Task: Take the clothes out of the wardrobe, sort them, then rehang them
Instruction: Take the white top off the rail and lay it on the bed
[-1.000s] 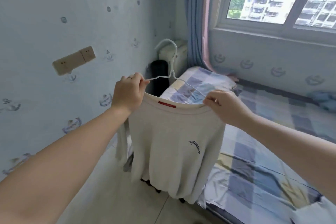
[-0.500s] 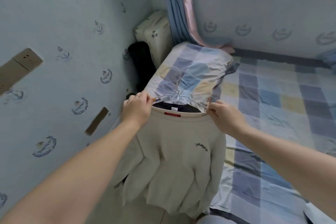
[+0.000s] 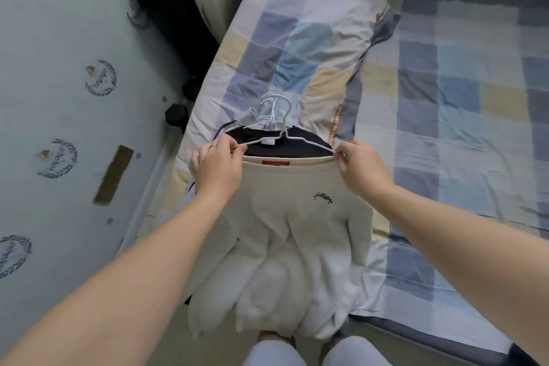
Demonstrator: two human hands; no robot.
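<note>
Between the two sets of fingertips: one white wire hanger, carrying one cream long-sleeved sweatshirt with a red neck label and a small black chest mark.

Left hand: thumb and forefinger pinched the hanger's left end at the sweatshirt's shoulder; a ring showed on one finger. Right hand: fingertips pinched the hanger's right end at the other shoulder.

Just beyond the fingers, under the hanger: one dark navy garment on its own hanger, with further pale wire hooks stacked at its neck, all lying on a checked blue-and-yellow folded quilt. To the right of the right fingers: matching checked bedsheet.

Change from one second earlier: the sweatshirt, then hanging free in the air with its hook upright, was lowered onto the pile at the bed's edge, its hem and sleeves bunched toward the person's knees. The view had tilted down, and more of the navy garment showed above the collar than half a second before.
</note>
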